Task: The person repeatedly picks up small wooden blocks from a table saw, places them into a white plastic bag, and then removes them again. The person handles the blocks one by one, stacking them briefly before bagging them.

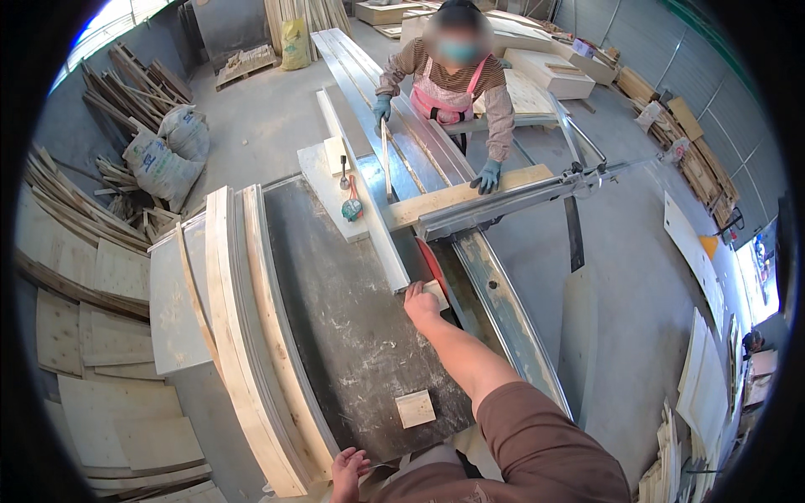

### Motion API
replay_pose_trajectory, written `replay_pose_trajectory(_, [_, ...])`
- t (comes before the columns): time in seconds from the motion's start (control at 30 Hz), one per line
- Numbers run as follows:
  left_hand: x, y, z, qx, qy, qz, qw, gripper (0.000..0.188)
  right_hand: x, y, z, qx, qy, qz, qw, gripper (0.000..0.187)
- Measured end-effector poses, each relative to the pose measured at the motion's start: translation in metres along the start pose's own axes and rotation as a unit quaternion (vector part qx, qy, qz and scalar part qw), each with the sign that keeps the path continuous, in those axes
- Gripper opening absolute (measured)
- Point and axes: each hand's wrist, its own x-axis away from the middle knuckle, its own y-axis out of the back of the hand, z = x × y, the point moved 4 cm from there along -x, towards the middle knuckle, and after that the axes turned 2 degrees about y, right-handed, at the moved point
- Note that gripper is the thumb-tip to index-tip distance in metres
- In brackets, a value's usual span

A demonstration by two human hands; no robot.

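My right hand (422, 308) reaches forward across the dark saw table (352, 335), its fingers closed at a small pale wood block (438, 293) beside the near end of the metal fence (384, 247). The red saw guard or blade part (432, 261) is just beyond the block. Low in the view, my left hand (348, 468) is empty with its fingers loosely apart, near the ends of long boards (239, 335). Another small wood block (416, 408) lies flat on the table near me. Part of the right-hand grip is hidden by the hand itself.
Opposite, a co-worker (449, 80) in gloves holds a thin stick (386, 159) and rests one hand on a wood board (465, 194) along the sliding crosscut fence (503, 205). A brush (343, 172) and a teal-red tool (352, 207) lie beyond the table. Plywood sheets (126, 360) stack left.
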Motion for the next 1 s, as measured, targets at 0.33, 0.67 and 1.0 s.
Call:
replay_pose_trajectory(0.33, [-0.005,-0.015,0.008,-0.001,-0.016,0.010,1.000,0.054,0.134,0.091,0.031,-0.035,0.096,-0.089,0.991,0.069])
replay_pose_trajectory(0.67, [-0.093,-0.065,-0.001,-0.290,-0.147,0.075,0.943,0.041,0.307,0.102,0.103,-0.136,0.216,-0.078,0.964,0.059])
replay_pose_trajectory(1.0, [-0.116,-0.081,0.036,-0.273,-0.182,0.148,0.933,0.032,0.310,0.061,0.113,-0.148,0.208,-0.121,0.959,0.061])
